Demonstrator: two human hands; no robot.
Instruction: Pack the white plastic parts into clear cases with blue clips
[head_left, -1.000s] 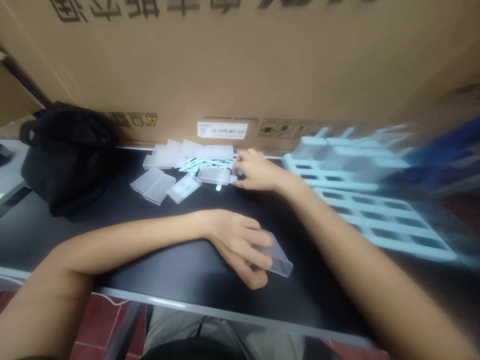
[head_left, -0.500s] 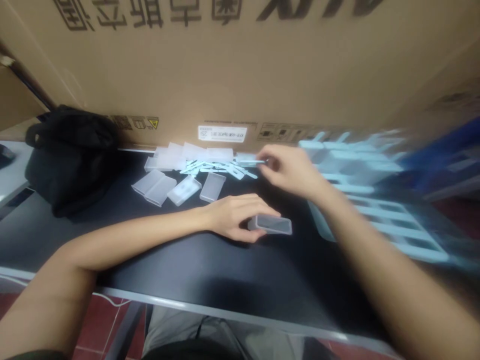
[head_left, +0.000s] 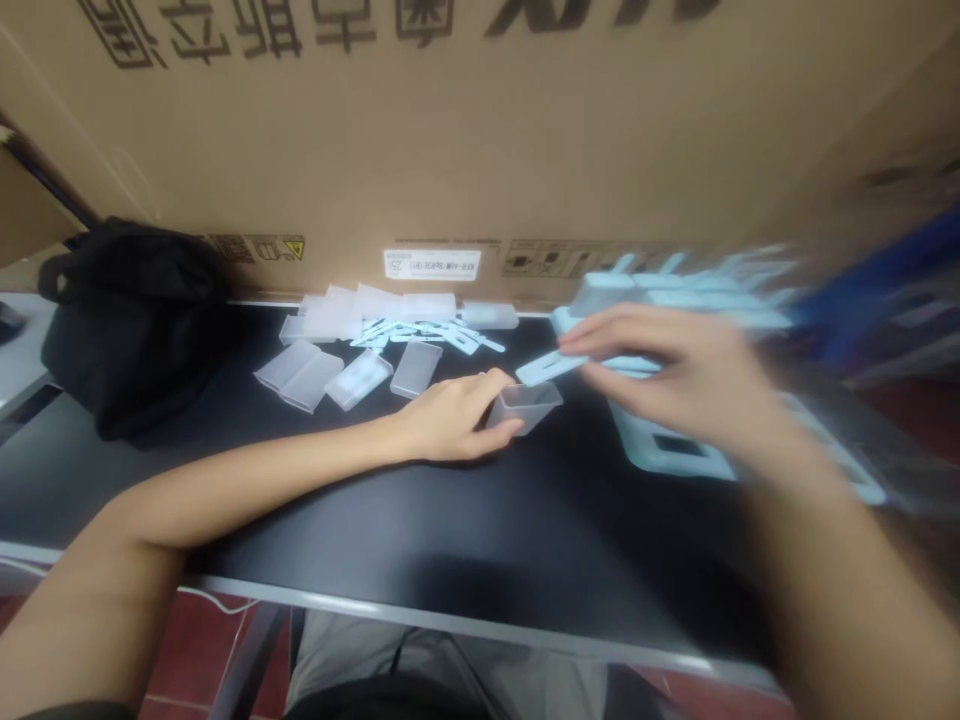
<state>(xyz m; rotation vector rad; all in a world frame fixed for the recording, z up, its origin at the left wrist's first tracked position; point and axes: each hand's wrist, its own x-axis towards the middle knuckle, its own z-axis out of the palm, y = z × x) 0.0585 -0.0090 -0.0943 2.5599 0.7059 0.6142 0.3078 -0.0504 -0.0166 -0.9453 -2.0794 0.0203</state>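
My left hand [head_left: 457, 415] is closed around a translucent rectangular plastic cup [head_left: 527, 405], its open mouth tilted up and to the right. Just above the cup's far rim, my right hand [head_left: 660, 370] pinches a flat light-blue plastic stick [head_left: 551, 368] with a slot along it. From this view I cannot tell whether stick and rim touch. Behind my left hand lie a heap of similar blue sticks [head_left: 420, 333] and several translucent cups [head_left: 416, 369]. My right hand partly hides a light-blue slotted rack [head_left: 679, 455].
Several light-blue molds with upright sticks [head_left: 675, 290] stand at the back right. A black bag [head_left: 135, 320] rests on the left of the black table [head_left: 360, 540]. A large cardboard box [head_left: 450, 140] walls off the back.
My right hand has come from the stick heap toward me and to the right, carrying a blue stick. My left hand has lifted the cup's mouth and shifted slightly away from me.
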